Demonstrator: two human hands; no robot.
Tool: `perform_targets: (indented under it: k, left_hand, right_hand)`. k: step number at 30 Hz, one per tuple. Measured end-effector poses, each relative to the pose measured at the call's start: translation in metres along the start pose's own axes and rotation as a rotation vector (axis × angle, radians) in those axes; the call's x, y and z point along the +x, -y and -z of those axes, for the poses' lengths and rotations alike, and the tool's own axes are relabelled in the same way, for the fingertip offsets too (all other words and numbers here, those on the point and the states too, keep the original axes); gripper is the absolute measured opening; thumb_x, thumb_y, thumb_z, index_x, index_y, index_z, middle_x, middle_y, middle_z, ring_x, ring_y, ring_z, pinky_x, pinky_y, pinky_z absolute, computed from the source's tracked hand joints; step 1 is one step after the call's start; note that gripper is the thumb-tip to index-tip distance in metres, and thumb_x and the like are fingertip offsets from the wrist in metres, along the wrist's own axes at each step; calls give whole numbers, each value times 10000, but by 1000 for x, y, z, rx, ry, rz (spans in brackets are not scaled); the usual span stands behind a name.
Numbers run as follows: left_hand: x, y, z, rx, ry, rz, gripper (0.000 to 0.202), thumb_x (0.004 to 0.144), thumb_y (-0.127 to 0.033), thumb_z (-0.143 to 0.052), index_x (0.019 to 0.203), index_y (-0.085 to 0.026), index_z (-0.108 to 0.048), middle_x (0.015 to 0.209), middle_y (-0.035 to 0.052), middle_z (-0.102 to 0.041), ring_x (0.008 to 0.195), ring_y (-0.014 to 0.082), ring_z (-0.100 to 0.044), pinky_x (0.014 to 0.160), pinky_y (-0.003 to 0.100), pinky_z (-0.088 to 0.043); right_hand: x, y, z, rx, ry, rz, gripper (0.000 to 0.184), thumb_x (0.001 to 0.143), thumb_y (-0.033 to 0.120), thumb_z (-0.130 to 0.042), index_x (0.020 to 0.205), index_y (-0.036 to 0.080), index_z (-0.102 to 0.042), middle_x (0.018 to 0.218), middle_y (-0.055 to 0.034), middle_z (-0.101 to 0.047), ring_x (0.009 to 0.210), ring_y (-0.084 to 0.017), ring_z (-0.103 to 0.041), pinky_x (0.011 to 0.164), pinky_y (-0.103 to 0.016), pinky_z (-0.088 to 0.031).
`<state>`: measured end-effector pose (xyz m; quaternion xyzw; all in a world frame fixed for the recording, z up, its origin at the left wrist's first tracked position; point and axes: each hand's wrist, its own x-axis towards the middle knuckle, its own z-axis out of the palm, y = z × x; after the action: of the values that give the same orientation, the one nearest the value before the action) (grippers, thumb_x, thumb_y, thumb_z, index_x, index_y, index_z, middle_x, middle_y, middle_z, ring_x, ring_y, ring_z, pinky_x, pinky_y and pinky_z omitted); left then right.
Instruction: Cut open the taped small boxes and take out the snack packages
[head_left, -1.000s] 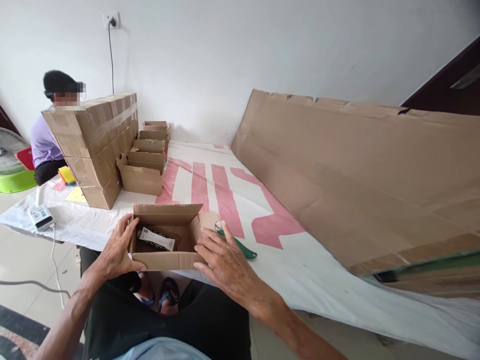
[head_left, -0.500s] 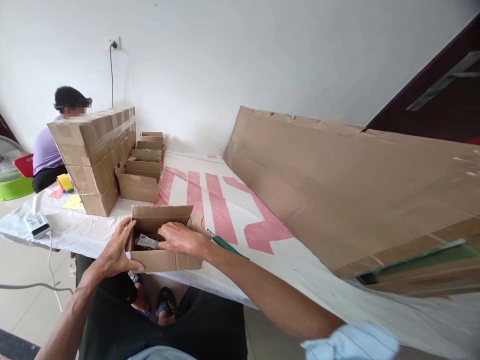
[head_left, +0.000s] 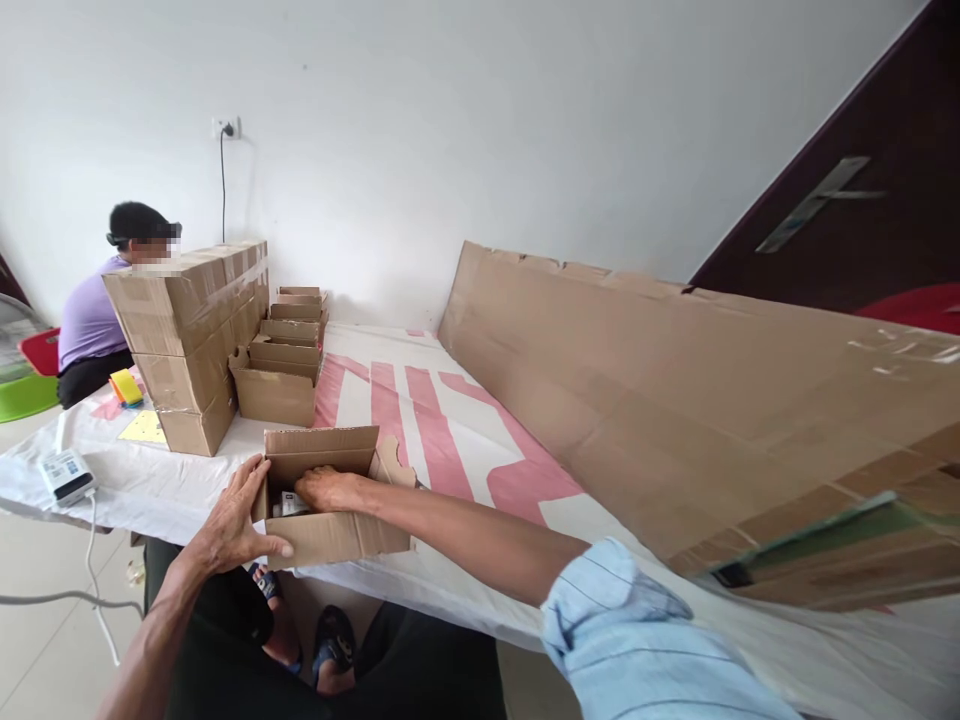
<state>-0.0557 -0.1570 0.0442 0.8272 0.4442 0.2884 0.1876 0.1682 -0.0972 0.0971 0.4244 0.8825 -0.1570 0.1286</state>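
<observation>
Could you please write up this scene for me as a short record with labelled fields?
surface: white cloth with pink marks, spread over a table
left: left hand grips the left front corner of the open box at the near table edge
right: right hand reaches into the open box, over a small packet; grasp not visible
behind: stack of taped cartons, row of small boxes
right side: large cardboard sheet
other person: sits behind the cartons, purple top
</observation>
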Motion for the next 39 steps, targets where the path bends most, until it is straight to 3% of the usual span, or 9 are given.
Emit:
perform_targets:
  k: [5,9,13,20,23,25,28,33,39]
  left_hand:
    - [6,-2,9,12,57,18,1381,656,-723,-926,1753,-274,-216,1736,228,-307,1586,491,-339,1284,695,-327]
    - [22,0,15,69,100,47,1452,583,-724,-952,1753,-275,-217,1643,208,-418,1495,489,-440,1236,693,-385]
    - [39,6,26,136,134,92,1454,561,-738,-937,1734,-194,-273,1541,209,-487,1444,471,-493,1220,641,-422]
    - [40,-18,46,304,12,149,1065,672,-578,-922,1594,-226,-520,1694,230,-402,1583,536,-328,1199,767,-375]
    - [39,-49,36,182,-116,24,796,836,-511,-819,1548,-254,-572,1655,179,-498,1524,444,-470,1189,654,-466]
    - [42,-70,22,-9,-57,-24,829,853,-482,-813,1594,-259,-518,1502,157,-643,1256,346,-691,1040,515,-603]
    - [50,-94,0,-200,5,-26,903,835,-351,-813,1650,-267,-431,1277,82,-754,954,240,-742,871,391,-640]
    - [60,-109,-14,-270,-143,-6,840,825,-179,-705,1624,-251,-456,1361,76,-739,1114,266,-730,995,391,-589]
    - [66,-102,-8,-301,-207,25,834,803,-166,-673,1611,-226,-473,1385,80,-731,1147,284,-710,1010,400,-570]
  right_hand:
    - [-39,-30,17,202,-118,-16,388,790,348,-791,1123,180,-685,1141,-129,-765,987,-307,-726,763,-366,-544]
    - [-76,-45,14,843,-453,96,394,797,365,-749,1143,221,-627,1031,-22,-707,950,-231,-676,835,-365,-541]
    - [-92,-42,2,1362,-559,235,438,828,510,-778,1122,238,-599,999,-8,-674,917,-213,-702,812,-369,-578]
    - [-87,-31,-7,1680,-649,271,554,772,640,-861,1067,257,-592,938,4,-664,808,-201,-722,693,-332,-581]
    - [-78,-24,-14,1736,-649,289,546,769,640,-863,1054,257,-598,948,-7,-681,834,-212,-712,700,-337,-573]
    - [-72,-19,-19,1758,-663,313,518,795,623,-848,1074,256,-613,951,-9,-689,870,-211,-699,739,-335,-564]
    - [-64,-11,-23,1740,-713,335,491,845,630,-795,1115,257,-624,999,-23,-706,971,-231,-688,837,-356,-558]
    - [-69,-6,-15,1374,-841,254,551,948,588,-667,1394,277,-574,1313,-77,-690,1288,-295,-605,1124,-448,-484]
    - [-82,3,-9,1115,-806,189,869,958,448,-585,1724,318,-194,1721,-61,-404,1613,-298,-321,1311,-475,-302]
